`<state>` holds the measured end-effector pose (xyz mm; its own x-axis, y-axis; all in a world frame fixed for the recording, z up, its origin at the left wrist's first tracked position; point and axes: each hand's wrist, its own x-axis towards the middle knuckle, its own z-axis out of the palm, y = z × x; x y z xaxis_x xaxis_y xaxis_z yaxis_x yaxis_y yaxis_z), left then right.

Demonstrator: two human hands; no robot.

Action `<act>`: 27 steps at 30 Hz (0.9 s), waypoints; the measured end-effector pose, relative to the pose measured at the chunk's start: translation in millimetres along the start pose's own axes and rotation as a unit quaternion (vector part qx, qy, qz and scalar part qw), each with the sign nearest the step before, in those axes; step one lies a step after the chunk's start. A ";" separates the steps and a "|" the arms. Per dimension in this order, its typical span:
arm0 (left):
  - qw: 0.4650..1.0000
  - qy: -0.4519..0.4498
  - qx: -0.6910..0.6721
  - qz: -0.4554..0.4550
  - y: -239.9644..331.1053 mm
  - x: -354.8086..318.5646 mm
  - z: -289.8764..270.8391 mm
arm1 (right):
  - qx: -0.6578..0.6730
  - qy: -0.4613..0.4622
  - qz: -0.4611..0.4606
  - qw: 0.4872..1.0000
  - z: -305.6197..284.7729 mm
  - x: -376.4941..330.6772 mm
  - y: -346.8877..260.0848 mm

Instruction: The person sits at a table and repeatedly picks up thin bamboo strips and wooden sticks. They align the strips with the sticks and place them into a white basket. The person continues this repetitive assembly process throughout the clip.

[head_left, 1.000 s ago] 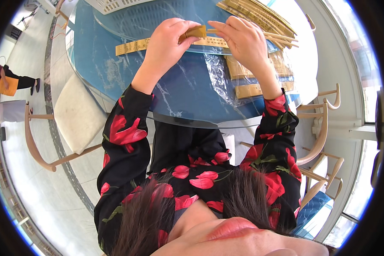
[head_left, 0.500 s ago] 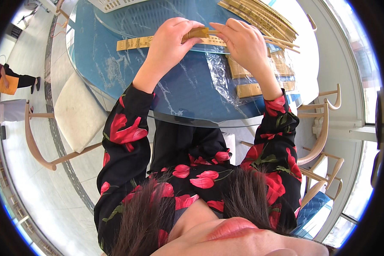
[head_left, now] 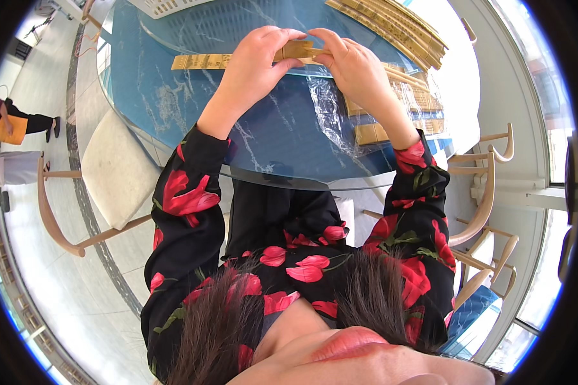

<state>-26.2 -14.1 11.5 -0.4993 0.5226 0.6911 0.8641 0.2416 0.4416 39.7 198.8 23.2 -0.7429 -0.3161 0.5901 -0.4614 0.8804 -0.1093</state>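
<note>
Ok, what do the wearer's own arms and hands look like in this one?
Both the left hand and right hand are ungloved. The left sleeve and right sleeve are long, loose and black, printed with large red flowers and green leaves, ending near the wrists.

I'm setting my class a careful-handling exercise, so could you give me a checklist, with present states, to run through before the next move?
1. Left hand gripping the brown paper sleeve: ok.
2. Right hand on the wooden sticks: ok; their ends show to its right.
3. Stick tips inside the sleeve: cannot tell; fingers hide them.
4. Tabletop around the left hand free of loose items: not ok; a gold strip lies partly behind it.
5. Right forearm off the clear plastic packet: cannot tell; it passes over it in view.
6. Fanned gold strips apart from both hands: ok.
</note>
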 end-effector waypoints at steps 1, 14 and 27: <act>1.000 -0.003 -0.004 0.000 -0.3 -0.2 1.7 | 0.025 -0.028 0.036 0.999 -2.4 0.4 -3.5; 0.987 -0.061 -0.138 -0.057 2.6 -1.8 5.9 | 0.040 -0.060 0.039 0.997 2.7 -2.3 -4.4; 0.999 -0.025 0.044 0.014 14.1 -1.1 4.2 | 0.085 -0.038 0.032 0.995 7.0 -0.3 -16.1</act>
<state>-13.2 -7.8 14.5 -0.4728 0.5696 0.6723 0.8811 0.2956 0.3692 43.9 182.2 19.2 -0.8041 -0.2932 0.5171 -0.4833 0.8290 -0.2815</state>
